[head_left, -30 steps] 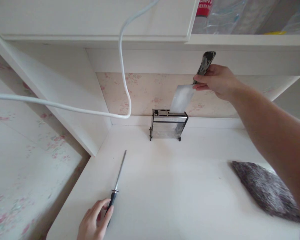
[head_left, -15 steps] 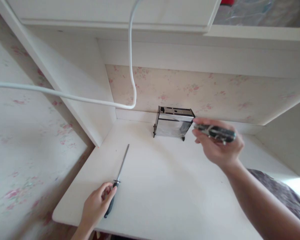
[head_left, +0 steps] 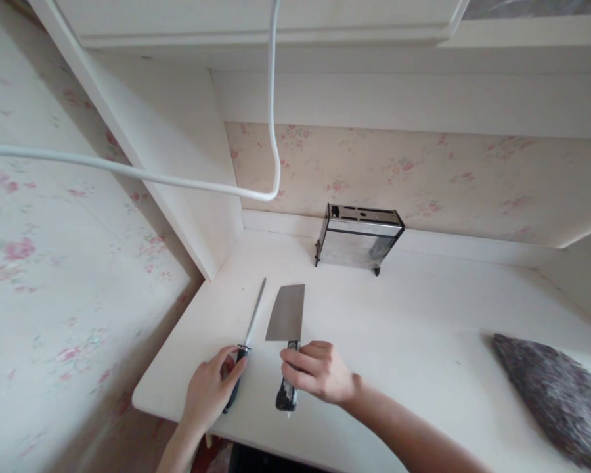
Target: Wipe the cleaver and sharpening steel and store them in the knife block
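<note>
My right hand [head_left: 322, 371] grips the worn black handle of a cleaver [head_left: 288, 314], whose broad blade points away from me above the white desk. To its left, my left hand [head_left: 211, 387] has its fingers closed around the black handle of a sharpening steel [head_left: 256, 315]. The steel's thin rod points toward the back wall and lies roughly alongside the cleaver, apart from it. Farther back stands a knife block [head_left: 362, 240] with clear sides and a slotted metal top; no handle sticks out of it.
A white cable [head_left: 177, 179] hangs across the upper left, in front of the shelf's side panel. A dark fuzzy cushion-like thing [head_left: 556, 394] lies at the right. The desk [head_left: 398, 341] has its rounded front corner at lower left. A cabinet [head_left: 266, 23] overhangs the back.
My right hand has drawn the cleaver out of the knife block and brought it forward and left, beside the steel. My left hand stays on the steel. The view has shifted.
</note>
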### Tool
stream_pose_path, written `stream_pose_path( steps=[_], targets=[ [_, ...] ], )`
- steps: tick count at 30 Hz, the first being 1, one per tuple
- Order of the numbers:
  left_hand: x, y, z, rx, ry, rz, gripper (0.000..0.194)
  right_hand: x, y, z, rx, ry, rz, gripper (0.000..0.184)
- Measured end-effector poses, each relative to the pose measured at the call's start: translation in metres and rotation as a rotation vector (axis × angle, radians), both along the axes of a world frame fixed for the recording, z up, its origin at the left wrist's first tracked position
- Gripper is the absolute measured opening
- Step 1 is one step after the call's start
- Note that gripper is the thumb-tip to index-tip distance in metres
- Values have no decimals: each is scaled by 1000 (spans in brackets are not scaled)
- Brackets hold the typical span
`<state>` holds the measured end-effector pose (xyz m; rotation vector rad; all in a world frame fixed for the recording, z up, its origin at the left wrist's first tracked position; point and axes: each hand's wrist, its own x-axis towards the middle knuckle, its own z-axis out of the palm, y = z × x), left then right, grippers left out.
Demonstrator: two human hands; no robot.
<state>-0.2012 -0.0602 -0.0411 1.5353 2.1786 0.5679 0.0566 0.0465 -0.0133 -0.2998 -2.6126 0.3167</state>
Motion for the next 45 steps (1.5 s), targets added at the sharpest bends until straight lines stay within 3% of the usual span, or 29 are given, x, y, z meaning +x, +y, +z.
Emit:
stream_pose_path(
  steps=[3,10,16,26,36,45],
  targets=[
    [0,0,1,3,-10,1,35,-8,-8,-13,107,-38,0,25],
    [-4,-1,-2,27,-60,-17,37,-22,-21,-26,130,-114,-102,17],
    [-4,-2,-6,72,-73,22,37,-33,-29,-15,-10,-304,-248,10],
    [-8,4,-3,58,-106,62,42,-46,-39,-2,-112,-471,-235,26],
    [-20,-7,-14,182,-9,-36,37,-45,-42,2,-190,-467,-210,31],
    [-17,-6,-6,124,-13,-22,38,-38,-41,6,-258,-424,-175,41]
  ],
)
